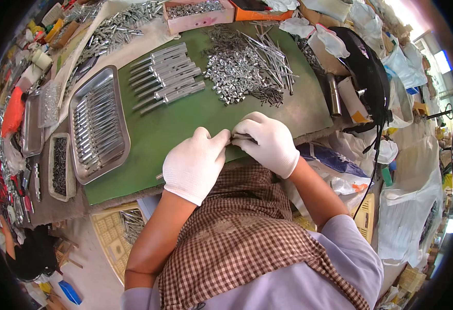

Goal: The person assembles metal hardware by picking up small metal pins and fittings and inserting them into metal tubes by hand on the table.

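Both my hands wear white gloves and meet above the front edge of the green work mat (149,132). My left hand (194,163) is closed around a thin metal rod (159,176), whose end sticks out at the wrist side; the rest of it is hidden in the palm. The fingers of my right hand (268,142) are pinched at the left fingertips, on something small and dark that I cannot make out. Beyond the hands lie a pile of small silver metal fittings (231,75), a heap of dark screws (267,96) and a row of metal tubes (167,75).
A steel tray (125,124) of finished-looking metal rods stands at the left, beside a narrow box (59,165) of dark small parts. Long thin rods (275,54) lie at the far right of the mat. A pink box (198,19) stands behind. A black cable (376,160) hangs at the right.
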The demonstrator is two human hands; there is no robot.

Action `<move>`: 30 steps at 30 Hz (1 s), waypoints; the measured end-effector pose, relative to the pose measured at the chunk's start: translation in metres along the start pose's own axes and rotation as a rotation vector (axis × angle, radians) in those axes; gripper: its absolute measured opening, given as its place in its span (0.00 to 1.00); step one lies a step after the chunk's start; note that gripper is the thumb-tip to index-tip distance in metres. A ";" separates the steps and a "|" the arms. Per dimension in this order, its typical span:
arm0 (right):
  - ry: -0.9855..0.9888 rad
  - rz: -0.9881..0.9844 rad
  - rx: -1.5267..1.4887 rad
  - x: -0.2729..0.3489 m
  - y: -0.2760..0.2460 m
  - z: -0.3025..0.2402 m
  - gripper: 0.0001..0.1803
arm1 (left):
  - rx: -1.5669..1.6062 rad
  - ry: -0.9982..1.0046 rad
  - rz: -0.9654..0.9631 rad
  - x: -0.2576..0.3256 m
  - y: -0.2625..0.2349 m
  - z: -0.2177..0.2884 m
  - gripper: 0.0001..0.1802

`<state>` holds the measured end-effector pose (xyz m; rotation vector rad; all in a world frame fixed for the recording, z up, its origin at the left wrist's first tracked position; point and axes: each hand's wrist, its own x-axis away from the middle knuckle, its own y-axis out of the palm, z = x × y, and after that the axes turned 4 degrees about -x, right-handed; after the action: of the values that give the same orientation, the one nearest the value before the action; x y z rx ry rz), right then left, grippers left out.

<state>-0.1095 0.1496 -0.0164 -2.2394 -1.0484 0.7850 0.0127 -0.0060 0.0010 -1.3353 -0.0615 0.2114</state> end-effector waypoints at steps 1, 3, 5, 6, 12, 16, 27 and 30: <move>0.001 0.021 0.028 0.002 0.002 -0.003 0.08 | -0.009 0.002 -0.011 0.000 -0.001 0.000 0.11; -0.002 0.049 0.059 -0.001 0.001 -0.003 0.07 | -0.006 0.008 0.020 0.001 0.002 -0.001 0.10; -0.010 0.153 0.007 -0.010 -0.008 0.005 0.07 | -0.004 0.006 0.052 0.001 0.002 -0.001 0.10; 0.070 0.178 0.044 -0.016 -0.013 0.007 0.08 | -0.009 0.000 0.041 0.001 0.002 0.000 0.10; 0.255 0.212 0.355 -0.045 -0.008 0.022 0.11 | 0.013 -0.021 0.010 0.000 0.001 0.002 0.09; 0.274 0.102 0.418 -0.045 -0.006 0.018 0.09 | 0.019 -0.010 0.030 0.000 0.002 0.002 0.09; 0.060 -0.065 0.285 -0.020 -0.019 0.015 0.08 | 0.005 -0.020 -0.005 0.000 0.001 0.000 0.09; -0.031 -0.064 0.002 -0.010 -0.014 0.001 0.07 | 0.002 -0.002 0.026 0.000 0.002 -0.001 0.10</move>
<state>-0.1220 0.1495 -0.0049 -2.1871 -1.1277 0.7954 0.0128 -0.0068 -0.0018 -1.3343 -0.0453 0.2351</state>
